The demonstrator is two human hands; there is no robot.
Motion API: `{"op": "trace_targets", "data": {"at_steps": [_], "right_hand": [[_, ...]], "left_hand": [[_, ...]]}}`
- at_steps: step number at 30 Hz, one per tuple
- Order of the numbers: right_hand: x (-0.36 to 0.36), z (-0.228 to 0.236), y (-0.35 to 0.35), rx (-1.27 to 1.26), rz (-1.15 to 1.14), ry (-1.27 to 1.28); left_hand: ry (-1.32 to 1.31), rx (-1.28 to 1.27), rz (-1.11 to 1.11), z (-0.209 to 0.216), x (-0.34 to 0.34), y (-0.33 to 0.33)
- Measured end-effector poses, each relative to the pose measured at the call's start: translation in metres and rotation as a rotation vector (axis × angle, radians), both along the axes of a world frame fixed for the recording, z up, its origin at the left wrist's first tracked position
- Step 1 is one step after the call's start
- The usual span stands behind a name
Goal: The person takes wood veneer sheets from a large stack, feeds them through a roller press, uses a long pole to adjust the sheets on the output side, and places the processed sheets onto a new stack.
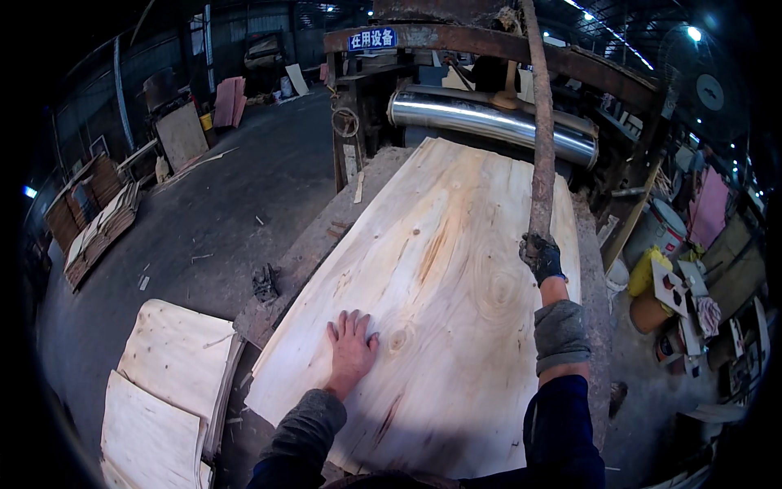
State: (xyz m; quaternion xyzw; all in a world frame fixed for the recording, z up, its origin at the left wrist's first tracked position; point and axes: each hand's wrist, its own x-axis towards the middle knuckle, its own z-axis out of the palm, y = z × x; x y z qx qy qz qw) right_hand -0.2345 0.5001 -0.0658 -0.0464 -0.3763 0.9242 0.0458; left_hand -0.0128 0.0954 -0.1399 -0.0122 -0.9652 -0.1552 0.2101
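Observation:
A large sheet of pale wood veneer (440, 269) with knots and brown streaks lies in front of me on a dusty bench, its far end close to a shiny metal roller (489, 124). My left hand (352, 350) is bare and rests flat on the sheet's near left part, fingers spread. On the right, my right hand (543, 257) wears a dark, dirty glove and is closed around the lower end of a long, rough brown pole (541, 122). The pole rises past the roller and the rusty frame, out of view at the top.
A dark glove (265, 282) lies on the bench's left edge. Stacked veneer sheets (175, 342) stand low at my left. A rusty machine frame (456, 39) spans the roller. To the right are a drum (656, 228), a yellow bag (645, 269) and clutter. Wood panels (181, 137) lean farther left.

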Motion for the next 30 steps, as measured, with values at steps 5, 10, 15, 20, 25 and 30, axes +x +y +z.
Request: {"op": "trace_targets", "data": {"at_steps": [5, 10, 15, 20, 25, 30], "right_hand": [[0.005, 0.002, 0.0, 0.048, -0.009, 0.021], [0.0, 0.0, -0.003, 0.093, -0.03, -0.002], [0.024, 0.021, -0.015, 0.174, -0.036, 0.062], [0.084, 0.055, 0.008, 0.153, 0.061, 0.214], [0.24, 0.068, 0.053, 0.094, -0.024, 0.178], [0.42, -0.045, 0.119, 0.22, -0.392, -0.156]], "left_hand": [[-0.003, 0.007, -0.006, 0.003, 0.0, 0.002], [0.003, -0.005, -0.003, 0.001, 0.0, 0.002], [-0.013, -0.03, 0.003, 0.002, 0.001, 0.002], [0.016, -0.064, 0.002, -0.002, -0.001, 0.003], [0.014, -0.069, 0.004, -0.004, 0.0, 0.0], [0.022, -0.054, 0.008, -0.007, -0.001, -0.003]]}}
